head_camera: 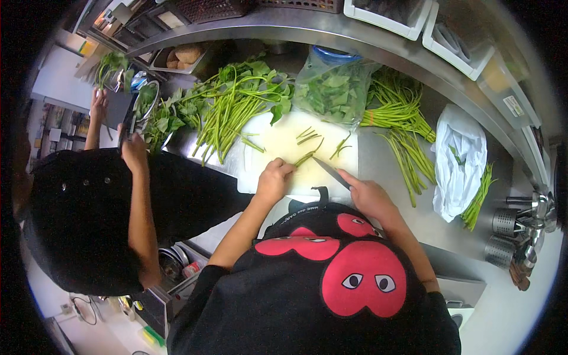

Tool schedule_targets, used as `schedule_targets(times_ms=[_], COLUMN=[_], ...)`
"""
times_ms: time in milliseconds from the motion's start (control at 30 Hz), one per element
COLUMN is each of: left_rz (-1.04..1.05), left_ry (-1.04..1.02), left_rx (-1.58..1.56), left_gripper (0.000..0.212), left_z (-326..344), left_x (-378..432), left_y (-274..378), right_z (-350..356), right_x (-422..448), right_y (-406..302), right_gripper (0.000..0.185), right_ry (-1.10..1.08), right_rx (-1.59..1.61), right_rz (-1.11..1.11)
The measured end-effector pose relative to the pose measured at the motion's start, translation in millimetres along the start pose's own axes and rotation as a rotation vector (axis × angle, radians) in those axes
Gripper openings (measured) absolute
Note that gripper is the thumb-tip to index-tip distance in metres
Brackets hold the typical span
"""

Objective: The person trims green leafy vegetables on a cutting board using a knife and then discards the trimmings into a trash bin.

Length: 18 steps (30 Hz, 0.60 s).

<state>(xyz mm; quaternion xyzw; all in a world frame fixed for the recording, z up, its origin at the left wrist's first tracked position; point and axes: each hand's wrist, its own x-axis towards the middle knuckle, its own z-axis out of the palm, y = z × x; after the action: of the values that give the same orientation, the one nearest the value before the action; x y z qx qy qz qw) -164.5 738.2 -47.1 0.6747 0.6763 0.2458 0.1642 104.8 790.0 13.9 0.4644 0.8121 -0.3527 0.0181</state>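
Note:
My left hand (274,178) holds a small bunch of green stems (305,159) against a white cutting board (262,171). My right hand (368,193) grips a kitchen knife (330,171), its index finger stretched along the back of the blade, the tip close to the stems. Short cut pieces (308,135) lie farther up the board, with a few thin stems (341,146) to their right. Beyond the board's left corner spreads a heap of leafy green stems (230,111). A clear plastic bag of leaves (333,91) rests at the board's far edge.
At the left, a co-worker's hands (133,151) hold scissors and a leafy stem. Right of the board lie stem bundles (408,159), a white plastic bag (459,164) and another bundle (479,195). A steel shelf (284,33) with bins overhangs the counter. Utensil holders (503,222) stand far right.

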Motion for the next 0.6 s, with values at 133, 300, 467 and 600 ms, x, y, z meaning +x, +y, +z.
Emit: schedule_targets(times_ms=[133, 300, 467, 600], left_rz=[-0.052, -0.163, -0.202, -0.139], left_ry=[-0.061, -0.020, -0.037, -0.039], left_rx=[-0.089, -0.204, -0.109, 0.068], left_gripper=[0.015, 0.016, 0.022, 0.025], left_z=[-4.6, -3.5, 4.4, 7.0], left_x=[7.7, 13.6, 19.4, 21.7], left_y=[-0.3, 3.1, -0.6, 4.0], right_z=[-2.2, -2.8, -3.4, -3.6], right_x=[4.6, 12.1, 12.9, 9.6], right_y=[-5.6, -12.7, -18.1, -13.7], right_gripper=[0.051, 0.053, 0.056, 0.055], right_ry=[0.064, 0.043, 0.043, -0.002], right_rx=[-0.106, -0.163, -0.188, -0.174], right_rz=[-0.010, 0.019, 0.016, 0.020])
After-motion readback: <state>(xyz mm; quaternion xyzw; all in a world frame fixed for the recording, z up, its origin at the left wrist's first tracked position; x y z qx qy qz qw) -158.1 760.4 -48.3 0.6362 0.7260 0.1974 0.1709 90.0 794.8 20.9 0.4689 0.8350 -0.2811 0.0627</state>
